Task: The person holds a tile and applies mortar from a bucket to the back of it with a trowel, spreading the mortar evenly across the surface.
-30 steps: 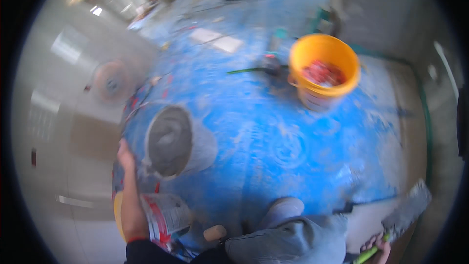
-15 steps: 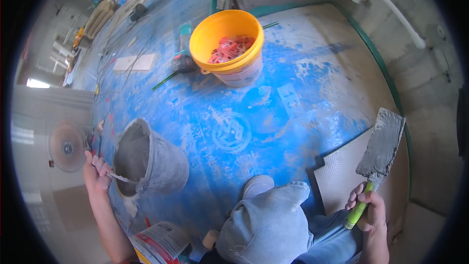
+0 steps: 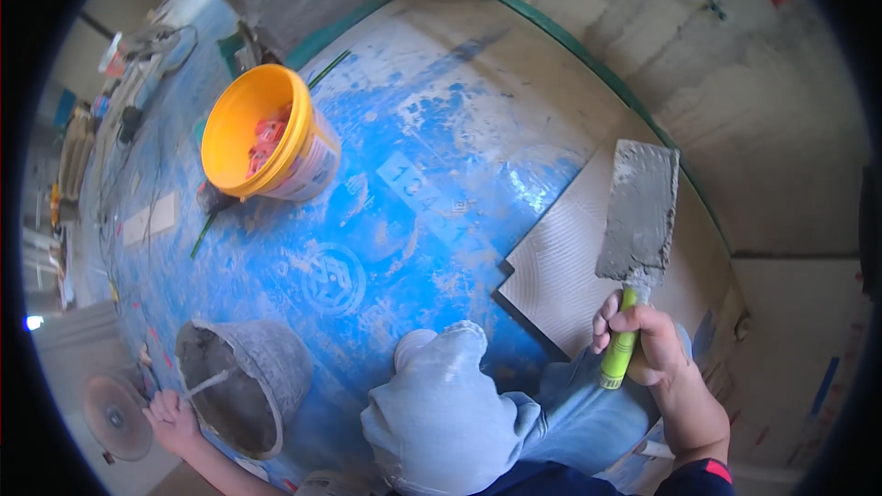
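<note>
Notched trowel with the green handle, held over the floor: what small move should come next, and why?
Probably swing the mortar-smeared notched trowel with the green handle left toward the grey bucket of mortar. The right hand holds it above the combed tile, while the left hand grips the bucket's rim, tilting its mouth toward the person.

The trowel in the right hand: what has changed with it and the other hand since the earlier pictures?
The right hand has lifted the trowel from low at the side up over the pale tile. The left hand left the small tub and now holds a tool in the grey bucket. The orange bucket stayed put.
</note>
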### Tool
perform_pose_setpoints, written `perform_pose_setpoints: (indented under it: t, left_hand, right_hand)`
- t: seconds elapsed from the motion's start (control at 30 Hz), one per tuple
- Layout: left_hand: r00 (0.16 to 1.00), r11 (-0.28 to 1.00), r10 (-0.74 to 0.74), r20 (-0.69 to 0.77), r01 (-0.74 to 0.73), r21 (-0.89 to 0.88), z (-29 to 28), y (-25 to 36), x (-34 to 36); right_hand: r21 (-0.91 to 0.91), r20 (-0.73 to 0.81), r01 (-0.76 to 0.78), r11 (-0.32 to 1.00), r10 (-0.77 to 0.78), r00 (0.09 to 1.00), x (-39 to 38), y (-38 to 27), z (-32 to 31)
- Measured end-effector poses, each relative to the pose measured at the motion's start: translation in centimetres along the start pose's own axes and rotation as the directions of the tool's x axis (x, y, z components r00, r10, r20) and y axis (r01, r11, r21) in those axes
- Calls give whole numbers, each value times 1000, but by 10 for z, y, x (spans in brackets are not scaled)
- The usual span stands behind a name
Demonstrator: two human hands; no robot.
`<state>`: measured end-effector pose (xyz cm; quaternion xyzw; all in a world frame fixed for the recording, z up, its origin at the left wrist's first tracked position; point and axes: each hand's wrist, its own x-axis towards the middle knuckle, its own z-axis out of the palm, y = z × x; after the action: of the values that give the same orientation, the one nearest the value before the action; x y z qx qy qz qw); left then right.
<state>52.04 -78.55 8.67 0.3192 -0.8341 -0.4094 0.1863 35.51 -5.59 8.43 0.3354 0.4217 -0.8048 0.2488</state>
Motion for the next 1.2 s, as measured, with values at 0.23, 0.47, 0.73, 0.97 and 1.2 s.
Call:
perform_pose_setpoints:
  t: [0.23,0.47,0.73,0.97,1.2]
  left_hand:
    - [949,626,-209,236,315,-713,44,55,-17]
    - [897,485,-102,430,423,-766,110,125,-9]
    - [834,365,-173,523,548,-753,257,275,-39]
    - [602,376,106,791,712,-593,393,364,-48]
    - [266,510,247,932,782,-359,491,428,-100]
  right_hand:
    - [1,159,-29,1000,28,987,-11,-9,-9]
    - [121,179,91,989,-111,977,-38,-8,-24]
    - [250,145,212,945,-253,957,-108,6,-33]
    - [443,73,338,830,-409,910,-185,26,-33]
    - [349,-408,695,629,-565,717,-212,46,-11]
